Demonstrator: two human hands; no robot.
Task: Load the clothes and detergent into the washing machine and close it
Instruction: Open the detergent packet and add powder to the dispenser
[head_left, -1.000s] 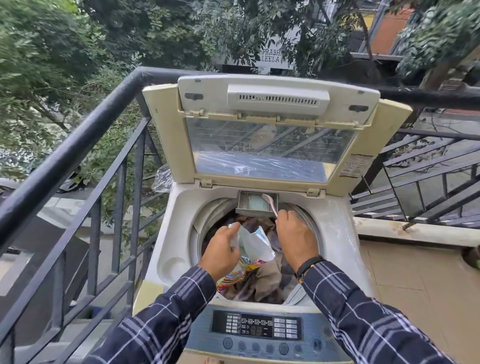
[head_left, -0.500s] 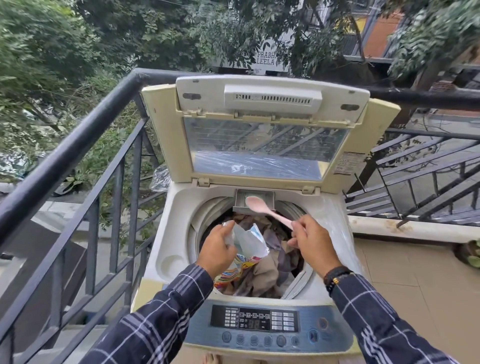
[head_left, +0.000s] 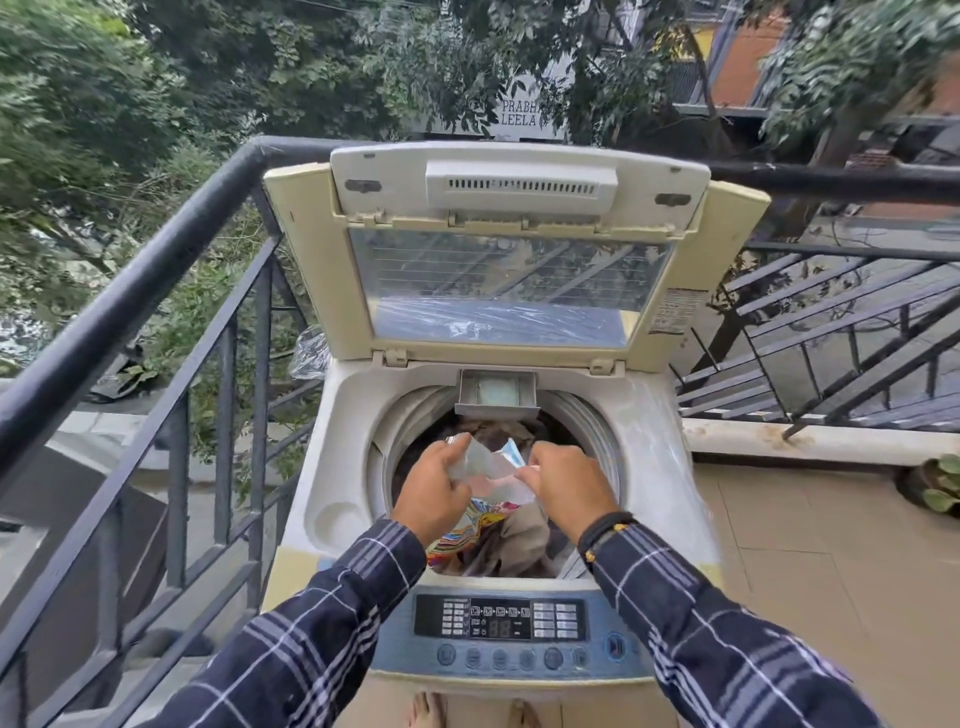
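Note:
A top-loading washing machine (head_left: 649, 415) stands with its lid (head_left: 498, 260) raised upright. Brown and dark clothes (head_left: 514, 540) fill the drum. The small detergent drawer (head_left: 496, 394) at the drum's back rim is pulled out, with pale powder in it. Over the drum, my left hand (head_left: 431, 491) grips the left side of a colourful detergent pouch (head_left: 485, 480). My right hand (head_left: 563, 486) is closed at the pouch's right top edge. The pink spoon is not visible; it may be hidden in my right hand or inside the pouch.
A black metal railing (head_left: 156, 270) runs along the left and behind the machine. A control panel (head_left: 501, 618) faces me at the front. To the right lies a tiled balcony floor (head_left: 831, 571) with a potted plant (head_left: 940, 483). My bare toes (head_left: 426, 714) show below.
My right hand held a pink spoon at the detergent drawer, then drew it back. Now it has come down to the pouch's top and the spoon is out of sight.

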